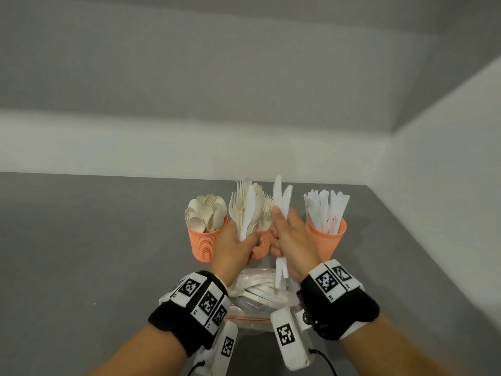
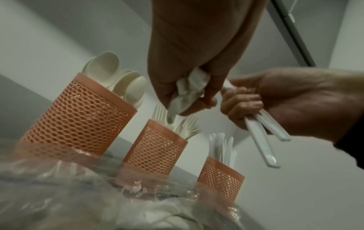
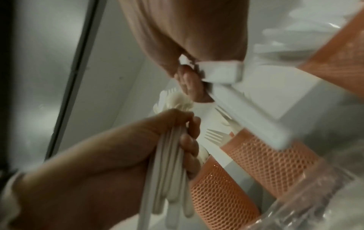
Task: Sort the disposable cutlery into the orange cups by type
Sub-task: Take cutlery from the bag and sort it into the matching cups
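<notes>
Right hand (image 1: 294, 236) grips two white knives (image 1: 282, 202)

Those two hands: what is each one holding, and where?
The left hand grips a mixed bunch of cutlery by the handles. The right hand grips two white knives around mid-length.

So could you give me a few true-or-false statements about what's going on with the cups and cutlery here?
1. The left cup holds spoons. True.
2. The right hand is empty. False: it grips two white knives.
3. The left hand holds a bunch of cutlery. True.
4. The right cup holds forks. False: it holds white knives.
5. A clear bag of cutlery lies near the wrists. True.
</notes>
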The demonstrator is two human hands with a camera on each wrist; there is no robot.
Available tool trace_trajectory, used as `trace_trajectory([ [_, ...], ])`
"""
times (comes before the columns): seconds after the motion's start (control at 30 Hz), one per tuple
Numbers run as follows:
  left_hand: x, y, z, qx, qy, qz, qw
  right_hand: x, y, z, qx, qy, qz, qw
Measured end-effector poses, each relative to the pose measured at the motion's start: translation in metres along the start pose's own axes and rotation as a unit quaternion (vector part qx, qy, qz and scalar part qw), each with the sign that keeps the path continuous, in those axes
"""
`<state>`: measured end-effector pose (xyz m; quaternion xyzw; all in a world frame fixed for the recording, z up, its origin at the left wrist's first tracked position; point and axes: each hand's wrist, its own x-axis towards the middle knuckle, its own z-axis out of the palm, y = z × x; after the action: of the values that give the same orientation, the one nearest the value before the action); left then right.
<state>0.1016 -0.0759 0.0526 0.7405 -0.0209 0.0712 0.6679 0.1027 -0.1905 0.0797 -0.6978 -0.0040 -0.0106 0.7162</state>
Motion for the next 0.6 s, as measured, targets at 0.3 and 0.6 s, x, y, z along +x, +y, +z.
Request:
trace_trajectory([
  [0.3, -0.006, 0.009, 0.003, 0.023, -0.034, 0.038, 0.998, 0.000, 0.000, 0.015, -0.178, 0.027, -0.055, 0.982],
  [0.6, -0.005, 0.018, -0.016, -0.101, -0.128, -0.010, 0.987, -0.005, -0.006, 0.009, -0.006, -0.053, 0.018, 0.998],
])
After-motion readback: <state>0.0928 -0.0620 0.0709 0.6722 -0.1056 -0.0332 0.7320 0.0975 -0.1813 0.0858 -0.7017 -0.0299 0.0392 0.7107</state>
